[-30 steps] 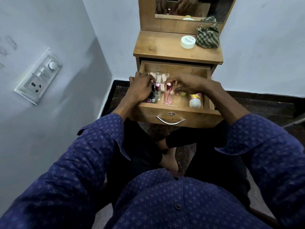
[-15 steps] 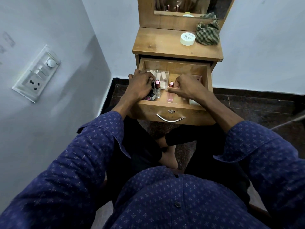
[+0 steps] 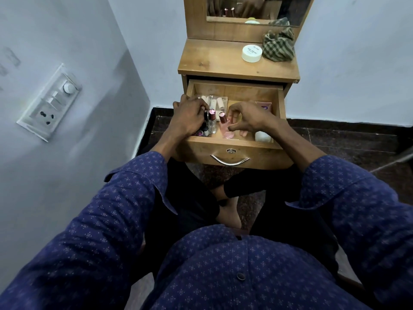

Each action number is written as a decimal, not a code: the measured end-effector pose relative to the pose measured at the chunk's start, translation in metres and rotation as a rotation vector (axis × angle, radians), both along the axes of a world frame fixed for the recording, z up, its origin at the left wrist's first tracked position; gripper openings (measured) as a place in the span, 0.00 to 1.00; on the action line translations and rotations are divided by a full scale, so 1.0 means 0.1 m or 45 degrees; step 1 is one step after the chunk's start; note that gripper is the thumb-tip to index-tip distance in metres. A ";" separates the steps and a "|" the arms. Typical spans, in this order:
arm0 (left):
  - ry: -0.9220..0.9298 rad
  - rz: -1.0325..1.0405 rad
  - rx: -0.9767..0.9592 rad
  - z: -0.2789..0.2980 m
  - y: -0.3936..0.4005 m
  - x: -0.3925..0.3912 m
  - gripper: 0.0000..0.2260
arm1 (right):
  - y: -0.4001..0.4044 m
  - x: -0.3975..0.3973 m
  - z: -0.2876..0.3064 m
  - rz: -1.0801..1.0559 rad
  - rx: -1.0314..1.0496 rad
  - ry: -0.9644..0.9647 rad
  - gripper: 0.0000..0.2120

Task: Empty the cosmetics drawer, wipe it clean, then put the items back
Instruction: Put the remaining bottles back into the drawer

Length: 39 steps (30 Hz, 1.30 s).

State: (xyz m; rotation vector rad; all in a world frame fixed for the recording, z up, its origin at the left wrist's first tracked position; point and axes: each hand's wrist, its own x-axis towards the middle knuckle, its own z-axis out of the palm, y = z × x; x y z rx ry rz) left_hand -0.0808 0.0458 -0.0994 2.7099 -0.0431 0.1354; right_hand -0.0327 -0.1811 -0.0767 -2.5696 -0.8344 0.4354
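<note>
Right hand has let go of the pink bottle, fingers now loose.
Left hand grips what seem 2 dark tubes in the open drawer; wooden dresser top, white walls.

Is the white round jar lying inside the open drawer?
No, the white round jar stands on the wooden top of the dresser, beside the checked cloth, above the open drawer.

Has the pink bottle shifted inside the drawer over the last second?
Yes. The pink bottle now stands closer to the clear bottle at the drawer's left, and the right hand has let go.
</note>
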 end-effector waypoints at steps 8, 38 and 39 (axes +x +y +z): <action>0.004 0.001 -0.010 -0.01 0.01 0.00 0.15 | -0.03 0.11 0.02 -0.048 0.035 0.080 0.10; 0.018 0.004 -0.018 0.04 0.00 -0.03 0.14 | 0.00 -0.02 -0.15 0.031 0.137 0.048 0.20; 0.021 0.006 -0.021 0.04 -0.01 -0.03 0.14 | 0.03 -0.03 -0.16 0.022 0.119 0.064 0.22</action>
